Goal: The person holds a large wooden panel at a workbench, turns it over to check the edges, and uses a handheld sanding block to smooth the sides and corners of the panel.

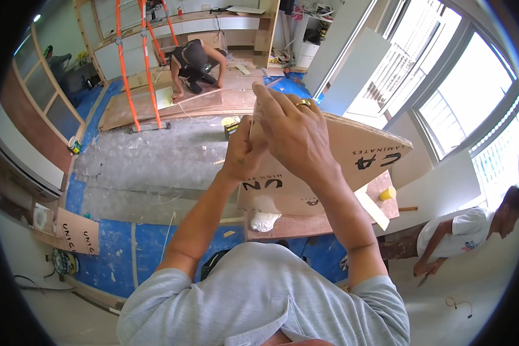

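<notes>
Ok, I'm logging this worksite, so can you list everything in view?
Brown laminate sheet with printed backing: one, brown, under the hands.
Orange metal ladder: one, orange, upper left.
Blue floor covering: one, blue, lower left.
Yellow tape roll: one, yellow, on board at right.
Crouching person in dark top: one, far end.
Bending person in white shirt: one, right edge.
White window frame: one, upper right.
Left hand: one, raised at sheet edge.
Right hand: one, gold ring, over left hand.
</notes>
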### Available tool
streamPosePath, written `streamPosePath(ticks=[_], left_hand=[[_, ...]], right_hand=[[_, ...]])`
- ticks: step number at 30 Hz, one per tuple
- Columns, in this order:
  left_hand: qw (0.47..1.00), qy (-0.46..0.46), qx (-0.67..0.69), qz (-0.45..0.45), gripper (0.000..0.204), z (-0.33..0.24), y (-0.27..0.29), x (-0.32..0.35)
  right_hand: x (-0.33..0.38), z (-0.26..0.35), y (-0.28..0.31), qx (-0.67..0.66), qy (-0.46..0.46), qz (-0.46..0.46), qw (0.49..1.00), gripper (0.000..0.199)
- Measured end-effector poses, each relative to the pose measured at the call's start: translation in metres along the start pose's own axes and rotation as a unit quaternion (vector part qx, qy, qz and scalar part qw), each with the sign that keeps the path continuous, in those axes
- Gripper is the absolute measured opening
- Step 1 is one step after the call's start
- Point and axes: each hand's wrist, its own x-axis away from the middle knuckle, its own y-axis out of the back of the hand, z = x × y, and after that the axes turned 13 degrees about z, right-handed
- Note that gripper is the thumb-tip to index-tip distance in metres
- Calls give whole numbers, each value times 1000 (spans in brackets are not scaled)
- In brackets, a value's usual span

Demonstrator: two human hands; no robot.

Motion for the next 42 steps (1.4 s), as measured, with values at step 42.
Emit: streamPosePath(ticks=[42], left_hand=[[998, 44, -42, 21, 51, 31, 33, -1]], right_hand=[[226, -214, -90, -459, -272, -317, 784, 28]])
